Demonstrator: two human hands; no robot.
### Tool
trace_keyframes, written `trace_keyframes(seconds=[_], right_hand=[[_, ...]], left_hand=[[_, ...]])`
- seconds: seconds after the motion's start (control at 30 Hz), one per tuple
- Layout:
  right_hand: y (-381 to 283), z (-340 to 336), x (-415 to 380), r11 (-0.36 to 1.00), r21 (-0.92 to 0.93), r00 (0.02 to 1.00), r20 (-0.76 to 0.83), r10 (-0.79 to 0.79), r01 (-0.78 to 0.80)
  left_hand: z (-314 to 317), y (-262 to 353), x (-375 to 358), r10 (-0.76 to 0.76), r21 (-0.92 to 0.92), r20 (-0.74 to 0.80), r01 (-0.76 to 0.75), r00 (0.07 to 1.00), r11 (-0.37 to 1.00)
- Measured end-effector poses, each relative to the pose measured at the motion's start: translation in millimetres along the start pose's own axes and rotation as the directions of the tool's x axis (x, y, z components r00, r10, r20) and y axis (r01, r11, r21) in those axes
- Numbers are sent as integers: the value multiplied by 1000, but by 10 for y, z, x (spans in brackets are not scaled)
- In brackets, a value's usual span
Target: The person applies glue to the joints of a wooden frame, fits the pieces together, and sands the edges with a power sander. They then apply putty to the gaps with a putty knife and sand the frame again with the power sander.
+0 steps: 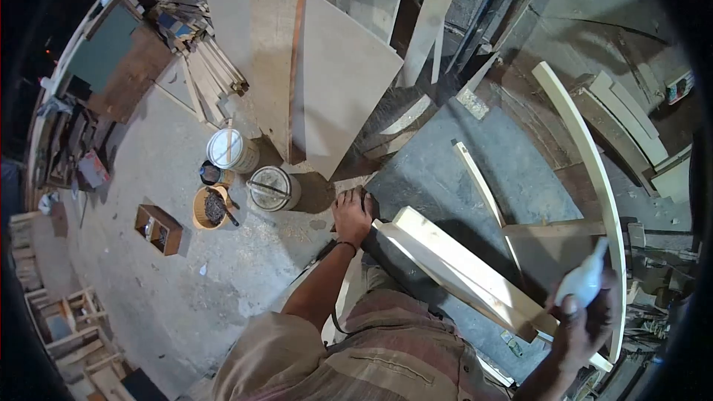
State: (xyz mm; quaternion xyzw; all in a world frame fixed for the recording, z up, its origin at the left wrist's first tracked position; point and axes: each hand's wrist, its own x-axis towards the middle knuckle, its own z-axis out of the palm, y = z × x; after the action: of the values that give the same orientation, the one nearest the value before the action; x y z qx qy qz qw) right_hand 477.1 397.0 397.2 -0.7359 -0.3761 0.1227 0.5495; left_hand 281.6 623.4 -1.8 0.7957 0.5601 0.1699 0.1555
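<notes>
In the head view, my right hand grips a white squeeze bottle with a narrow nozzle, which looks like a glue bottle. Its nozzle points up, beside a long pale wooden strip at the right of the work surface. My left hand rests at the near left corner of the grey work surface, fingers lying forward and holding nothing that I can make out. Just right of it lies a thick pale wooden beam. A thinner wooden strip and a crosspiece lie between the beam and the long strip.
Left of the work surface, two lidded buckets stand on the floor near an orange bowl of dark small pieces and an open wooden box. Large boards lean at the back. Wood scraps are piled behind.
</notes>
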Motion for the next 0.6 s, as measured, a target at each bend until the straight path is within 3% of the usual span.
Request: trace_keyframes(seconds=[0.03, 0.2, 0.33, 0.4, 0.47, 0.6], right_hand=[[-47, 131, -10, 997, -56, 998, -37, 49, -51], [-357, 568, 125, 999, 39, 969, 248, 14, -24], [-355, 714, 167, 991, -67, 941, 328, -86, 114], [-378, 724, 163, 993, -77, 944, 325, -56, 85], [-415, 732, 146, 995, -73, 953, 290, 89, -71], [-411, 762, 139, 995, -93, 956, 288, 53, -27]], left_hand=[[-23, 23, 8, -21, -15, 20, 22, 1000, 1000], [-62, 34, 9, -23, -60, 5, 24, 1000, 998], [-60, 19, 20, -35, -80, 62, 40, 997, 996], [-60, 11, 17, -37, -87, 61, 43, 997, 995], [-103, 23, 28, -36, -77, 85, 42, 996, 996], [-121, 31, 27, -30, -118, 54, 37, 998, 992]])
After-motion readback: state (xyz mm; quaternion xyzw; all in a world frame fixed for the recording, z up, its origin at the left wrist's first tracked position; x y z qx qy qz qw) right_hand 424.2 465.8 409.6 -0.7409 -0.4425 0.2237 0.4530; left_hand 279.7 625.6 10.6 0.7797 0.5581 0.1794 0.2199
